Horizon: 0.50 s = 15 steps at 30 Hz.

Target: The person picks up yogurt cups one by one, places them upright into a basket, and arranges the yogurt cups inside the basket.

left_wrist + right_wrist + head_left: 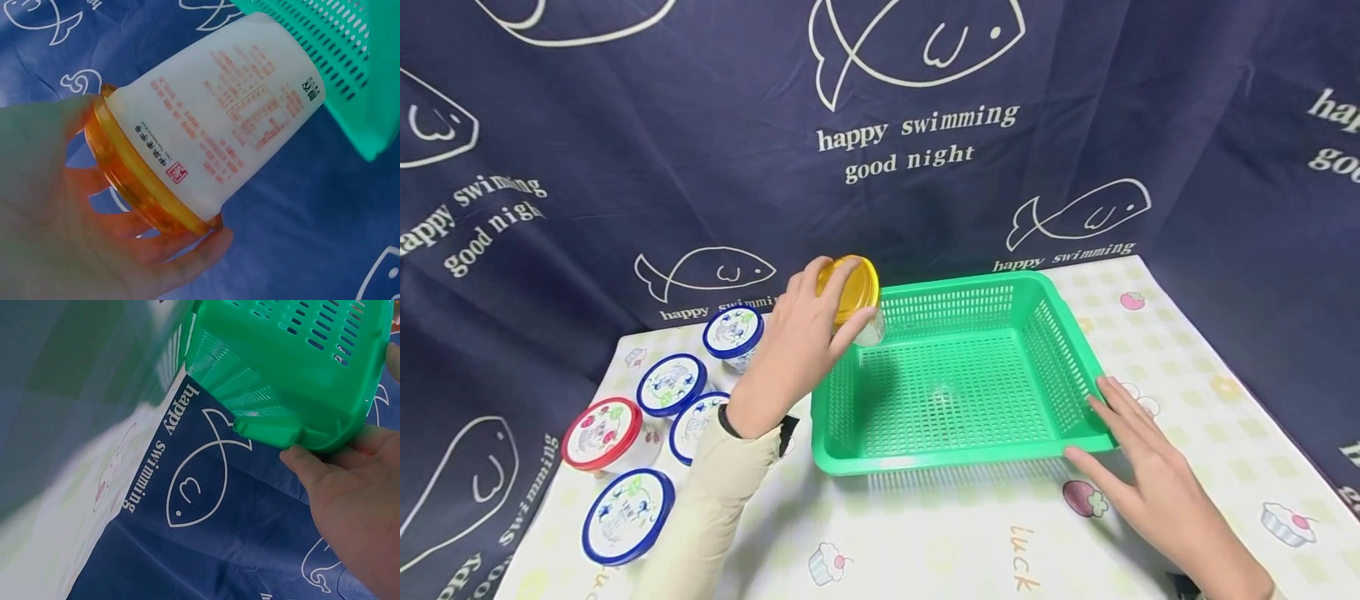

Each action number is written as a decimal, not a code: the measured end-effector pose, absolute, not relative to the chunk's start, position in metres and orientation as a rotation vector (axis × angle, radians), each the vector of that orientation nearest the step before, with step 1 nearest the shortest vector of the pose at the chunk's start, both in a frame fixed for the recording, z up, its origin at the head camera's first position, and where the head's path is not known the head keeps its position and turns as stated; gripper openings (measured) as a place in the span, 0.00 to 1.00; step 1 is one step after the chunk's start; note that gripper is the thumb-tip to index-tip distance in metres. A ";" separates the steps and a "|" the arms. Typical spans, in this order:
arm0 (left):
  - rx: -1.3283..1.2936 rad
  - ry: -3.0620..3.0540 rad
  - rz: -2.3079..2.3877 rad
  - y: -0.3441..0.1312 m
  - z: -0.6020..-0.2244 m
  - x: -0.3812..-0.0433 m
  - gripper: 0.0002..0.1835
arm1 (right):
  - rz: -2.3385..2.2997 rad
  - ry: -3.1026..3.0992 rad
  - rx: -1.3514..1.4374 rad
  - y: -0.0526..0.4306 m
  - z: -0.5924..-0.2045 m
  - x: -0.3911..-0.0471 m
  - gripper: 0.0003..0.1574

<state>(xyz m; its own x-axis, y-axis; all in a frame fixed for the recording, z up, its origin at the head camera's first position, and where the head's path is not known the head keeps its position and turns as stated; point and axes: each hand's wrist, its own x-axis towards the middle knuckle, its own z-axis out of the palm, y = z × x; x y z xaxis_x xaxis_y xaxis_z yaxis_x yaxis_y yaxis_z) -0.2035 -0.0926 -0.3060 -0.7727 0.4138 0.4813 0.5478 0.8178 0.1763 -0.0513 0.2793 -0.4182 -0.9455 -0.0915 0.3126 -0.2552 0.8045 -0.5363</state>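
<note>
My left hand (801, 333) holds a white cup (219, 106) by its see-through yellow lid (859, 287), thumb and fingers spread round the lid's rim. Red and black print covers the cup's side. In the head view the cup is at the back left corner of a green plastic basket (955, 457), partly hidden by the hand. At the basket's front right corner, my right hand (1157, 475) touches the rim with fairly straight fingers; in the right wrist view its fingertips lie against the basket corner.
Left of the basket stand several tubs with blue lids (628, 517) and one with a red lid (602, 433). The left forearm partly covers one blue lid. A patterned cloth (940, 533) covers the table, and a dark blue fish-print curtain (917, 208) hangs behind it.
</note>
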 end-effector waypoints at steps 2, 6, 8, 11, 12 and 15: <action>-0.736 -2.603 -0.450 -0.092 -0.310 -0.206 0.30 | 0.867 -2.722 0.270 0.278 -0.418 -0.052 0.49; -0.794 -2.646 -0.484 -0.089 -0.316 -0.211 0.30 | 0.874 -2.727 0.252 0.278 -0.417 -0.051 0.49; -0.830 -2.663 -0.497 -0.087 -0.318 -0.214 0.30 | 0.882 -2.730 0.237 0.278 -0.417 -0.049 0.49; -0.866 -2.700 -0.525 -0.084 -0.320 -0.219 0.31 | 0.893 -2.732 0.215 0.278 -0.417 -0.048 0.49; -0.870 -2.711 -0.527 -0.083 -0.321 -0.220 0.32 | 0.894 -2.731 0.215 0.277 -0.417 -0.048 0.49; -0.870 -2.748 -0.535 -0.083 -0.324 -0.224 0.32 | 0.886 -2.728 0.226 0.277 -0.417 -0.049 0.49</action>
